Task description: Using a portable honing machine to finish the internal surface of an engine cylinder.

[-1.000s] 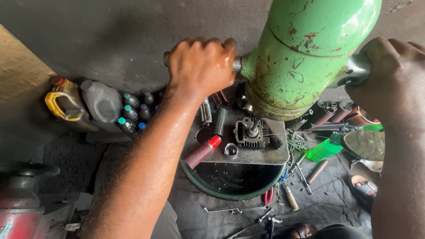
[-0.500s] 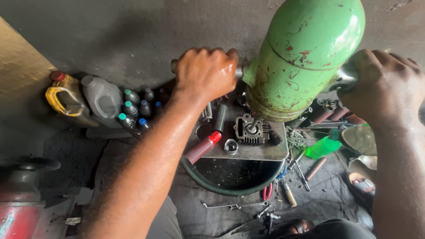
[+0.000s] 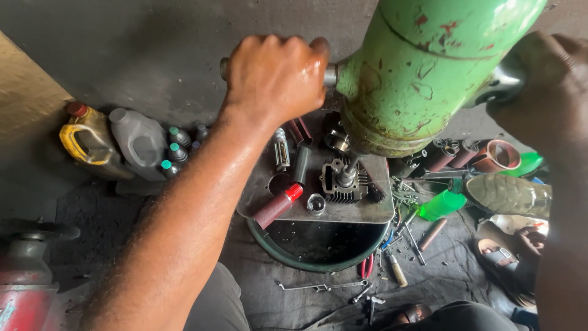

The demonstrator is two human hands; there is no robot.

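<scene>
Left hand (image 3: pixel 275 76) fisted round metal handle (image 3: pixel 329 75), right hand (image 3: pixel 545 92) gripping opposite handle, green machine body (image 3: pixel 429 67) between them

Crowded metal plate (image 3: pixel 367 211) beneath green machine body (image 3: pixel 422 73).

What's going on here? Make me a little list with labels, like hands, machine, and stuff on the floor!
Left hand: closed around a metal handle on the left side of the green machine.
Right hand: gripping the handle on the other side.
Green machine: big, round, chipped paint, shaft pointing down.
Under the shaft: finned engine cylinder on a metal plate.
Below the plate: dark round basin.
Floor, left: yellow jug, grey jug, small bottles.
Floor, right: scattered tools, a green bottle.
</scene>
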